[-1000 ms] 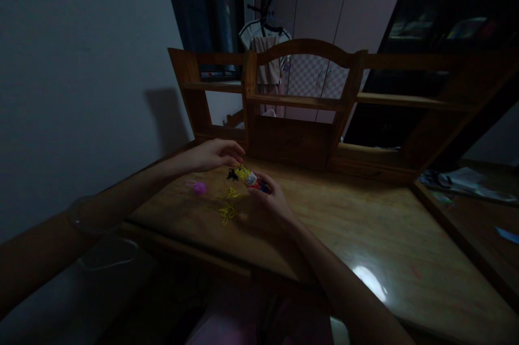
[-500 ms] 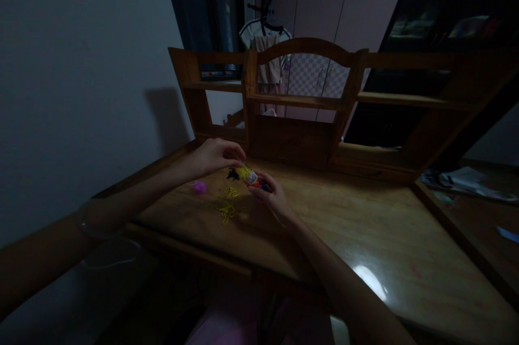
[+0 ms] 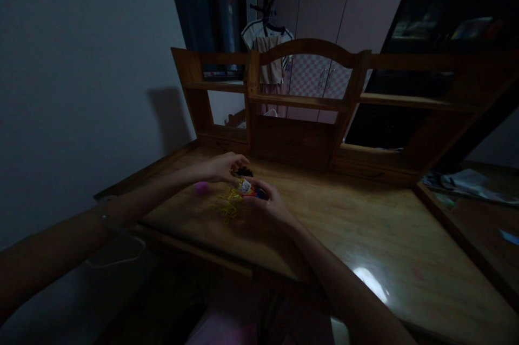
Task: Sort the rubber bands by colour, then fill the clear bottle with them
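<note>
My right hand [image 3: 270, 201] is closed round a small packet [image 3: 245, 187], yellow with a white square code label and red and blue printing. It holds the packet just above the table, at the blue end. My left hand [image 3: 227, 166] is at the packet's other end, its fingers curled and the thumb against the yellow part. A dark, ragged bunch [image 3: 245, 171] shows beside the left fingertips; what it is I cannot make out. Below the hands lies a loose heap of yellow bands or strings [image 3: 228, 210]. A pink-purple object [image 3: 201, 188] lies under the left wrist, blurred.
The wooden desk [image 3: 344, 215] carries a low shelf unit [image 3: 300, 99] along its far side. A pale wall [image 3: 121, 64] borders the left. Papers [image 3: 470, 180] lie on a lower surface at the right. A white cord [image 3: 117, 263] hangs near the left forearm.
The packet has dropped lower and tilted, with the right hand round it. My left hand has moved down and right. The dark bunch now shows further right, behind the packet.
</note>
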A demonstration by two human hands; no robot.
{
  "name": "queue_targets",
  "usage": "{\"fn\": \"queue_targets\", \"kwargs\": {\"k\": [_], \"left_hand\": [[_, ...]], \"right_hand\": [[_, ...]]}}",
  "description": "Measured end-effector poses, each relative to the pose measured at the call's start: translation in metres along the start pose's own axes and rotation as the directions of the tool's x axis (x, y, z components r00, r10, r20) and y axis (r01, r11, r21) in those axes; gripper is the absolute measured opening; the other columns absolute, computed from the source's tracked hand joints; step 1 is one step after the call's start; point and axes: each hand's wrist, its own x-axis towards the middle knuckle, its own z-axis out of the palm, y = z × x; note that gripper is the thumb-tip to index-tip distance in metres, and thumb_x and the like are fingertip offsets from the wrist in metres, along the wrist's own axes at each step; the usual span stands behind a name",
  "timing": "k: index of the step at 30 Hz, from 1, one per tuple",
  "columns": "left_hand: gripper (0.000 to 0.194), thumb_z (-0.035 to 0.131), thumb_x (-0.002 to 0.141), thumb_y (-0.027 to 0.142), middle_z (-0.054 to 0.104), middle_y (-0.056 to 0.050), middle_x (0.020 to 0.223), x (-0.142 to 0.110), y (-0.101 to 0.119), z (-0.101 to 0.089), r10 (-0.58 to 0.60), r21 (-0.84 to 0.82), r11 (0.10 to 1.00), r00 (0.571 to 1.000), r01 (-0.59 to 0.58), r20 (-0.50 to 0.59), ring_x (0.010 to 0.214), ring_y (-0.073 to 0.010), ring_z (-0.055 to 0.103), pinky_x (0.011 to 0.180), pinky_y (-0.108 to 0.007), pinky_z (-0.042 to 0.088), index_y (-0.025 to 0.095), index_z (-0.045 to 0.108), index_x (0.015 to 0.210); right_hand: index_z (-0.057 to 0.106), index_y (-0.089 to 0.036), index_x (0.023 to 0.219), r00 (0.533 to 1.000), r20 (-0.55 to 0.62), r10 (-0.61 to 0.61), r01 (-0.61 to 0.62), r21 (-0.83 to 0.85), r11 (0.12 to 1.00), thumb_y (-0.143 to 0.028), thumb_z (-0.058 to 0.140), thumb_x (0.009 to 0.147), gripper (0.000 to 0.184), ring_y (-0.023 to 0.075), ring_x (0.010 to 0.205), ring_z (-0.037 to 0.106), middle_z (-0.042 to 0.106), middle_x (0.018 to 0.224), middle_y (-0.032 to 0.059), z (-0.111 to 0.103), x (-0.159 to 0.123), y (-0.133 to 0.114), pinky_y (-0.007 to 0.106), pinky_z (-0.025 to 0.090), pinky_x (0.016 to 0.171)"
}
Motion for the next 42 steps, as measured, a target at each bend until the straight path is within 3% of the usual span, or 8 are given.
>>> {"fn": "queue_targets", "kwargs": {"k": [4, 10, 12, 18, 22, 27, 32, 42], "left_hand": [[0.067, 0.077, 0.064, 0.042, 0.063, -0.011, 0.117, 0.002, -0.004, 0.005, 0.005, -0.095, 0.995, 1.0, -0.003, 0.018, 0.1, -0.0232, 0.062, 0.083, -0.032, 0.048, 0.019, 0.055, 0.123], [0.058, 0.072, 0.071, 0.047, 0.066, -0.008, 0.116, -0.006, -0.011, -0.035, -0.028, -0.215, 0.976, 1.0, 0.028, 0.001, 0.102, -0.0221, 0.062, 0.089, -0.032, 0.047, 0.018, 0.059, 0.118], [0.049, 0.064, 0.078, 0.05, 0.068, -0.007, 0.114, -0.01, -0.02, -0.037, -0.037, -0.197, 0.98, 0.999, 0.03, -0.034, 0.102, -0.0222, 0.061, 0.091, -0.032, 0.045, 0.018, 0.063, 0.115], [0.047, 0.045, 0.088, 0.056, 0.069, -0.007, 0.1, -0.016, -0.05, 0.031, -0.083, -0.104, 0.991, 0.997, 0.083, 0.01, 0.094, -0.0233, 0.061, 0.085, -0.033, 0.047, 0.018, 0.069, 0.102], [0.048, 0.039, 0.089, 0.057, 0.063, -0.008, 0.108, -0.017, -0.057, 0.065, -0.087, -0.006, 0.996, 0.996, 0.087, -0.015, 0.099, -0.0245, 0.056, 0.093, -0.038, 0.042, 0.021, 0.067, 0.103], [0.051, 0.038, 0.089, 0.061, 0.062, -0.008, 0.103, -0.029, -0.047, 0.065, -0.089, -0.06, 0.994, 0.99, 0.096, 0.108, 0.094, -0.0231, 0.057, 0.086, -0.034, 0.043, 0.019, 0.063, 0.104], [0.059, 0.068, 0.069, 0.058, 0.059, -0.009, 0.109, -0.049, -0.022, 0.062, -0.055, -0.02, 0.998, 0.968, 0.062, 0.245, 0.09, -0.0228, 0.057, 0.076, -0.029, 0.044, 0.018, 0.059, 0.111], [0.032, 0.065, 0.066, 0.029, 0.061, -0.005, 0.093, -0.049, -0.013, 0.073, -0.064, -0.002, 0.998, 0.972, 0.066, 0.227, 0.079, -0.0202, 0.059, 0.063, -0.025, 0.043, 0.019, 0.064, 0.096]], "right_hand": [[0.062, -0.028, 0.122, 1.0, -0.002, -0.029, 0.029, -0.025, 0.999, -0.029, 0.068, 0.078, 0.045, 0.0223, 0.112, 0.056, 0.063, 0.123, 0.0012, -0.001, 0.001, 0.003, 0.037, 0.042, 0.099], [0.062, -0.028, 0.123, 0.997, -0.069, -0.022, 0.021, -0.018, 1.0, -0.029, 0.07, 0.077, 0.047, 0.0219, 0.116, 0.054, 0.06, 0.128, 0.0017, -0.011, 0.006, 0.009, 0.037, 0.04, 0.101], [0.062, -0.028, 0.123, 0.995, -0.102, -0.004, 0.002, -0.019, 1.0, -0.03, 0.071, 0.075, 0.048, 0.0223, 0.114, 0.055, 0.06, 0.127, 0.0021, -0.015, 0.008, 0.011, 0.037, 0.042, 0.099], [0.061, -0.028, 0.123, 0.975, -0.193, 0.108, -0.108, 0.013, 0.994, -0.036, 0.072, 0.072, 0.053, 0.0227, 0.101, 0.06, 0.064, 0.118, 0.0024, -0.024, 0.011, 0.015, 0.033, 0.051, 0.08], [0.06, -0.028, 0.123, 0.972, -0.213, 0.095, -0.095, 0.013, 0.995, -0.037, 0.071, 0.073, 0.053, 0.0219, 0.101, 0.059, 0.064, 0.117, 0.0024, -0.027, 0.011, 0.018, 0.031, 0.05, 0.078], [0.06, -0.028, 0.123, 0.977, -0.204, 0.064, -0.062, 0.02, 0.998, -0.035, 0.07, 0.074, 0.05, 0.0219, 0.104, 0.059, 0.064, 0.118, 0.0021, -0.026, 0.011, 0.017, 0.034, 0.047, 0.088], [0.06, -0.028, 0.124, 0.982, -0.176, 0.065, -0.06, 0.035, 0.998, -0.033, 0.07, 0.074, 0.051, 0.0216, 0.104, 0.06, 0.065, 0.117, 0.002, -0.023, 0.01, 0.017, 0.036, 0.046, 0.092], [0.061, -0.027, 0.122, 0.978, -0.191, 0.08, -0.07, 0.062, 0.996, -0.033, 0.072, 0.072, 0.052, 0.0213, 0.101, 0.059, 0.065, 0.116, 0.0021, -0.022, 0.011, 0.014, 0.033, 0.048, 0.085]]}}
